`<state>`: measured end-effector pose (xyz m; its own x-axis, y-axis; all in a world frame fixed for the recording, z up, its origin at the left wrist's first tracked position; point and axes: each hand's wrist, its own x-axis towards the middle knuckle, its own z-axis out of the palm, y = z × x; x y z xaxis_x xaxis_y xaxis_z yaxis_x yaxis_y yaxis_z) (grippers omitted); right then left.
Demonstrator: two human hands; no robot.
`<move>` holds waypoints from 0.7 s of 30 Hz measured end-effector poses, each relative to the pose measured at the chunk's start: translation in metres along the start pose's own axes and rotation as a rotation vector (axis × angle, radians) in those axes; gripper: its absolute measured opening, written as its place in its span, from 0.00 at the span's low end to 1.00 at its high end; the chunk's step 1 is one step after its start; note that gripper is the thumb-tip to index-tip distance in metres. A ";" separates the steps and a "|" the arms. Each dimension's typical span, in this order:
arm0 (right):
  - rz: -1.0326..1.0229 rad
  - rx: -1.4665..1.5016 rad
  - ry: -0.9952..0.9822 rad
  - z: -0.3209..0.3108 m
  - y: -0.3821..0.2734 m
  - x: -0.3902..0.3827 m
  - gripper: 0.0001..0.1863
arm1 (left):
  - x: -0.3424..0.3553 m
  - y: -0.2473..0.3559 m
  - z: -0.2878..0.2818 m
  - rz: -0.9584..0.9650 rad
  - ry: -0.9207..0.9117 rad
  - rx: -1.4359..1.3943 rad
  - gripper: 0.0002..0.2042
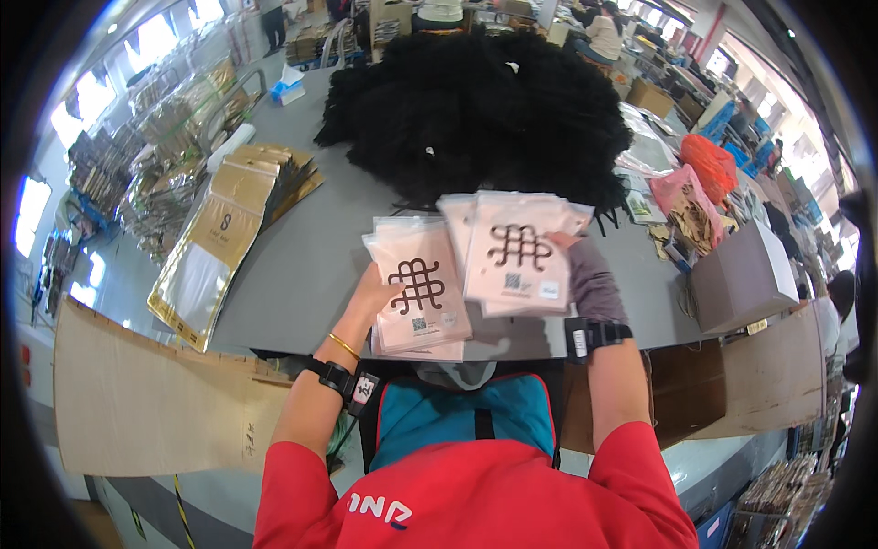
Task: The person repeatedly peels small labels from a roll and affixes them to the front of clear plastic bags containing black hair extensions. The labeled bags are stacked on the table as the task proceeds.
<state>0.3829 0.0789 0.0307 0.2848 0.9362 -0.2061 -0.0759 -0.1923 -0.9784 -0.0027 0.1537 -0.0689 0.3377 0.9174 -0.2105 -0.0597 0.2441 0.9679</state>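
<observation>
Two stacks of flat pink packets in clear plastic sleeves, each printed with a dark looped knot, are in front of me. My left hand [373, 295] is closed on the edge of the left stack of pink packets [421, 320], its thumb on top. My right hand [590, 270], in a grey glove with bare fingertips, grips the right stack of pink packets [521, 220] by its right side. That stack is fanned unevenly and sits slightly farther off. The fingers beneath both stacks are hidden.
A large heap of black fabric [476, 110] covers the table's far side. Gold-edged plastic pouches [206, 247] lie at left. At right stand a grey-white box [745, 274], a pink bag [686, 197] and an orange bag [709, 166]. Cardboard flaps [165, 389] hang below the table's front edge.
</observation>
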 end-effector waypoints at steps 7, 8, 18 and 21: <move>-0.034 0.338 -0.089 0.047 -0.029 -0.022 0.17 | 0.011 -0.017 -0.015 0.022 -0.063 0.111 0.21; -0.096 0.321 -0.112 0.062 -0.019 -0.024 0.17 | 0.012 -0.019 -0.017 0.022 -0.029 0.146 0.20; -0.002 0.182 0.006 0.159 0.134 -0.017 0.34 | -0.018 0.009 -0.029 -0.178 -0.236 -0.762 0.30; -0.020 -0.065 -0.030 0.158 0.121 -0.019 0.34 | -0.014 -0.001 -0.021 -0.244 -0.175 -0.528 0.24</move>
<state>0.2169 0.0843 -0.0811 0.2567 0.9483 -0.1864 -0.0080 -0.1908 -0.9816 -0.0274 0.1477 -0.0702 0.5474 0.7610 -0.3483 -0.4041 0.6048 0.6863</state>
